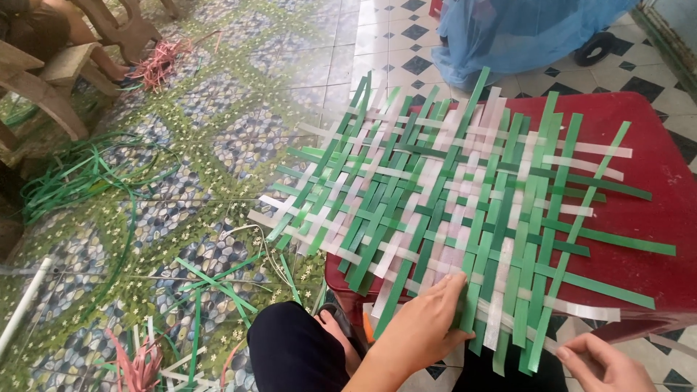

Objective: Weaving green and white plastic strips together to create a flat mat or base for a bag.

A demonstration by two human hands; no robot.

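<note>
Two bare hands work at the near edge of a woven mat of green and pale pinkish-white plastic strips. The mat lies flat on a red table, covering most of its top and overhanging the left edge toward 9 o'clock; loose strip ends stick out on all sides.

Left hand: comes in from 6 o'clock, palm down, pressed flat on the mat's near edge. Fingers held together, tips pointing toward 1 o'clock, touching the strips, not pinching.

Right hand: at 5 o'clock, bottom right corner, partly cut off by the frame. Fingers curled and close together, just beside the hanging green strip ends at the mat's near right corner. Cannot tell whether it actually pinches a strip.

A dark-clothed knee sits at 6 o'clock, below the table's left corner.

Around: patterned tiled floor. Loose green strips coiled at 9 o'clock, more green offcuts at 7 o'clock, a pink strip bundle at bottom left, another pink bundle at 11 o'clock by wooden chair legs. Blue netting-covered thing at 12 o'clock, past the table.
</note>
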